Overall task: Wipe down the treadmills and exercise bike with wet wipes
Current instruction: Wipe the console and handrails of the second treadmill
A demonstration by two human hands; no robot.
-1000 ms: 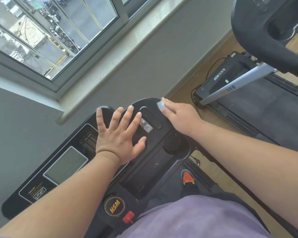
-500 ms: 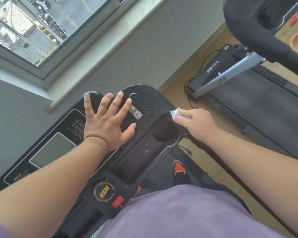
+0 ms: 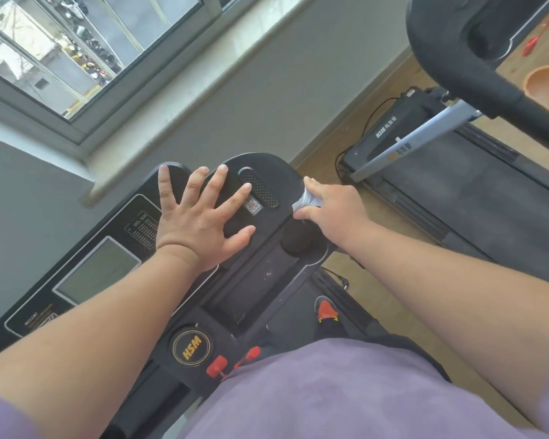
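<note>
My right hand [image 3: 333, 205] pinches a folded wet wipe [image 3: 308, 199] between thumb and index finger; most of the wipe is hidden under my fingers, only a crumpled grey-white edge shows. It's pressed on the right edge of the treadmill console [image 3: 267, 172], just beside the oval speaker grille [image 3: 259, 191]. My left hand [image 3: 197, 217] lies flat on the console to the left of the wipe, fingers spread, holding nothing, covering part of the panel.

Nearer than the grip: my purple shirt [image 3: 330, 391] blocks the bottom of the frame and hides the deck. A red safety key [image 3: 216, 366] and the round HSM badge [image 3: 190, 346] sit just at its edge. One shoe with a red toe [image 3: 327, 310] pokes out below my right forearm.

Just under the grip: a round cup holder [image 3: 297, 239], partly covered by my wrist. Left of the grip: a QR sticker [image 3: 253, 205] touching my left index fingertip, then the grey display [image 3: 97, 270], blank; small print around it unreadable.

Right of and beyond the grip: a second treadmill [image 3: 457, 191] on the wood floor [image 3: 317, 160], its belt cut off at the frame edge, black cable [image 3: 374, 112] at its front. Top right, a black handlebar [image 3: 457, 68] crosses close to the camera; what it belongs to I can't tell. Orange bowl [image 3: 545, 83] behind it, cropped.

Farthest: grey wall [image 3: 251, 99], stone window sill [image 3: 203, 68], window [image 3: 61, 52] onto a street.
</note>
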